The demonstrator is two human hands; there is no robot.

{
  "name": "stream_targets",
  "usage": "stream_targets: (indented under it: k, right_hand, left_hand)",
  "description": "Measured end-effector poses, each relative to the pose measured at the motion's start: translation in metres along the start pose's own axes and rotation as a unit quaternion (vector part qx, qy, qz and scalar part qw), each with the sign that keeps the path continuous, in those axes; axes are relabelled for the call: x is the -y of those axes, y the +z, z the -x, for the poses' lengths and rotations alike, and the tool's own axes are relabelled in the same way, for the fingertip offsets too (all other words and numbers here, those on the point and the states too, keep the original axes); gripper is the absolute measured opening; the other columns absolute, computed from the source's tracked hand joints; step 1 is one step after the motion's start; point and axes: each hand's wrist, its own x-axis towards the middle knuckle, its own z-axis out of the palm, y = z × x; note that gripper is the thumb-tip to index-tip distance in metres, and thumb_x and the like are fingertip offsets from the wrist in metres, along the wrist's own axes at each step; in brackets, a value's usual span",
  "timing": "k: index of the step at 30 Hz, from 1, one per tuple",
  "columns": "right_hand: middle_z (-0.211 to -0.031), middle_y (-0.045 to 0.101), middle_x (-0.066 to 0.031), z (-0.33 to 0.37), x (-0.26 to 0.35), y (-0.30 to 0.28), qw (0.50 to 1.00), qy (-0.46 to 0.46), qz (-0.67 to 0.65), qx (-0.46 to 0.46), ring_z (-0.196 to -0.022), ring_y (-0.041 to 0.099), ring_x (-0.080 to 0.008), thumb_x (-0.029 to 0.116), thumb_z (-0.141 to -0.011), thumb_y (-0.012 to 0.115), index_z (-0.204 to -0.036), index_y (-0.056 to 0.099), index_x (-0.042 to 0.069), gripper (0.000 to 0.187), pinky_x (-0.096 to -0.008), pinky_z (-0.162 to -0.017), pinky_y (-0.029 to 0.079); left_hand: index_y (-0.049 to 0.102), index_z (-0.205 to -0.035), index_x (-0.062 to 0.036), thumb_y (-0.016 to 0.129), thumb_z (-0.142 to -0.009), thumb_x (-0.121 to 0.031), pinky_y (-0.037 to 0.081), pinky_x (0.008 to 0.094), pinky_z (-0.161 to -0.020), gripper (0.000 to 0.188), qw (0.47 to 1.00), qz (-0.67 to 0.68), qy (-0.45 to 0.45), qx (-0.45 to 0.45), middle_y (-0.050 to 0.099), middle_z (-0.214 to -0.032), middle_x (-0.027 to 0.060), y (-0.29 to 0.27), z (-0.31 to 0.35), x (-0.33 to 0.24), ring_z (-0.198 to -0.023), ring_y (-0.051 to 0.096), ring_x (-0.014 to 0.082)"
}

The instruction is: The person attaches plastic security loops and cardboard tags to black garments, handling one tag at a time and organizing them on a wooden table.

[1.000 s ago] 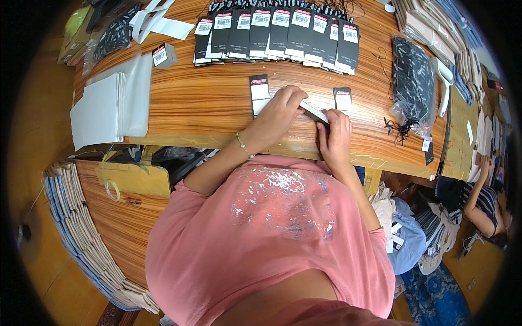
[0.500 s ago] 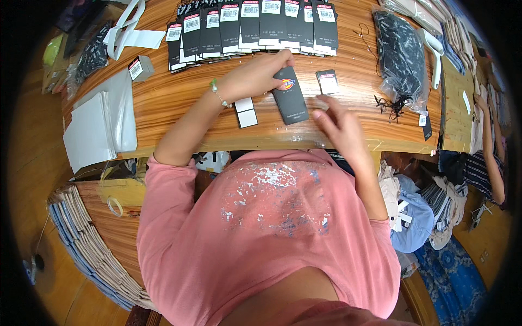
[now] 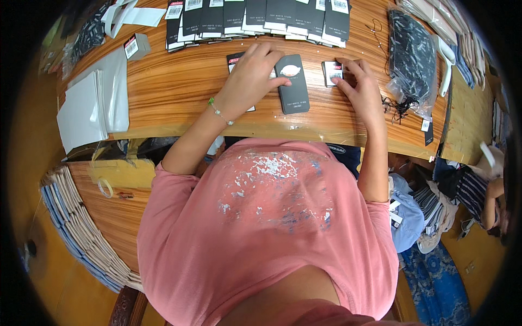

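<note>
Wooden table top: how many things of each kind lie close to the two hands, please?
Black flat package under the left hand: 1
Small labelled tag cards at the right hand: 1 stack
Tagged card beneath the left hand: 1
Total: 3

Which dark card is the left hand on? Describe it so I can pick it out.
On the wooden table, below the row of dark packs along the far edge, one dark card lies alone under the left hand fingertips. Unlike the overlapped packs, it lies flat and single, with a pale oval mark near its top.
</note>
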Motion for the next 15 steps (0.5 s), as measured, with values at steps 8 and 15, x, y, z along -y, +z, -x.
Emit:
stream_targets:
  k: [8, 15]
  right_hand:
    - [-0.07, 0.054, -0.0013, 0.003, -0.013, -0.004, 0.959, 0.098, -0.264, -0.005, -0.068, 0.051, -0.006, 0.004, -0.075, 0.065, -0.097, 0.059, 0.003, 0.023, -0.02, -0.059, 0.042]
    - [-0.06, 0.048, 0.001, 0.025, 0.037, 0.019, 0.966, -0.004, -0.24, -0.092, -0.054, 0.045, -0.0063, 0.003, -0.075, 0.065, -0.103, 0.057, 0.006, 0.029, -0.0205, -0.051, 0.039]
  left_hand:
    - [0.052, -0.108, 0.0015, 0.062, -0.078, -0.004, 0.046, 0.023, -0.074, 0.033, 0.852, 0.483, -0.187, 0.068, 0.059, -0.094, 0.0071, 0.002, -0.002, -0.008, -0.084, 0.058, 0.0114]
    - [0.054, -0.11, 0.002, 0.058, -0.078, 0.005, 0.045, 0.0172, -0.068, 0.032, 0.836, 0.506, -0.203, 0.055, 0.063, -0.086, 0.0073, 0.006, -0.01, -0.041, -0.078, 0.058, 0.0072]
